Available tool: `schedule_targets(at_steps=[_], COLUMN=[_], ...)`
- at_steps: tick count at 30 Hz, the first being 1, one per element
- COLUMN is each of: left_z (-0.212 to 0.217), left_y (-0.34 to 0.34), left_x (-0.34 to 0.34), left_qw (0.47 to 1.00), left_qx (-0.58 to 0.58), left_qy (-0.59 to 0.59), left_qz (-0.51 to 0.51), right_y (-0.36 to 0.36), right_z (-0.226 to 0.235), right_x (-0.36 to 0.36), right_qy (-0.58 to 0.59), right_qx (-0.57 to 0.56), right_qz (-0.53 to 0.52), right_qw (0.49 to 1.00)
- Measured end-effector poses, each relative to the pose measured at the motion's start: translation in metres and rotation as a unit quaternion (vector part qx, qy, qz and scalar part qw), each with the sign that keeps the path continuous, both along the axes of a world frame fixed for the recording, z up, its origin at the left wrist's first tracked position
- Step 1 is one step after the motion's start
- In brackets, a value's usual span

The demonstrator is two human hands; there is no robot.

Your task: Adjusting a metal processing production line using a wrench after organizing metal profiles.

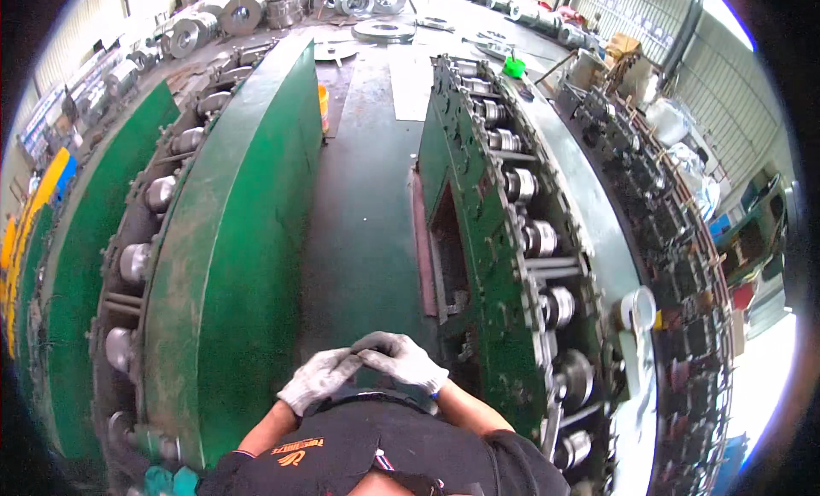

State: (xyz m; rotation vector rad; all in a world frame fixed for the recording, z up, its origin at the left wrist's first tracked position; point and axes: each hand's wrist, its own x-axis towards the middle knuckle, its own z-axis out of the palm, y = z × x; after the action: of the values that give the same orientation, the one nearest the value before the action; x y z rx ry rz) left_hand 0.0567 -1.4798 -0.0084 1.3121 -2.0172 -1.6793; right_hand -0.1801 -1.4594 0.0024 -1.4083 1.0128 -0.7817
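Note:
My left hand (320, 378), in a whitish work glove with grey smudges, is in front of my waist at the lower middle. Its fingers point inward and meet those of my right hand (403, 362), gloved the same way. Both hands are closed, fingertips pressed against each other. Whatever lies between them, if anything, is hidden by the gloves. Neither hand touches the machines on either side. Nearest on the left is a long green metal cover (243, 214); on the right stands a green machine frame (457, 197) with an opening in its side.
Metal rollers (540, 238) line the right machine; more rollers (135, 263) run along the left one. A white cup-like container (638, 310) stands on the light ledge (589, 184). Ahead are a yellow-orange bucket (324, 107), a green container (513, 67) and metal coils (242, 14).

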Motion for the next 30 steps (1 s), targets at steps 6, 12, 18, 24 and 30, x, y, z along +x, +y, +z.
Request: schedule_targets(at_steps=[6, 12, 18, 24, 30], left_z=[-0.011, -0.007, 0.021, 0.058, 0.045], left_y=[-0.151, -0.332, -0.516, -0.685, -0.834], left_x=[-0.017, -0.024, -0.035, -0.083, -0.155], left_qw=[1.0, 0.995, 0.986, 0.94, 0.927], left_qx=[-0.008, -0.08, -0.132, 0.067, 0.066], left_qy=[0.008, 0.013, 0.013, 0.33, 0.333], left_qz=[0.021, -0.05, -0.101, 0.045, 0.158], right_y=[-0.156, -0.315, -0.462, -0.6, -0.737], right_z=[-0.016, -0.014, 0.007, -0.006, -0.029], right_x=[-0.006, -0.007, -0.051, -0.099, -0.14], right_qy=[0.05, 0.041, -0.036, -0.238, -0.146], right_qx=[0.03, 0.027, 0.084, 0.094, 0.11], right_qz=[-0.024, -0.118, -0.338, -0.328, -0.279], right_qw=[0.998, 0.992, 0.937, 0.909, 0.943])
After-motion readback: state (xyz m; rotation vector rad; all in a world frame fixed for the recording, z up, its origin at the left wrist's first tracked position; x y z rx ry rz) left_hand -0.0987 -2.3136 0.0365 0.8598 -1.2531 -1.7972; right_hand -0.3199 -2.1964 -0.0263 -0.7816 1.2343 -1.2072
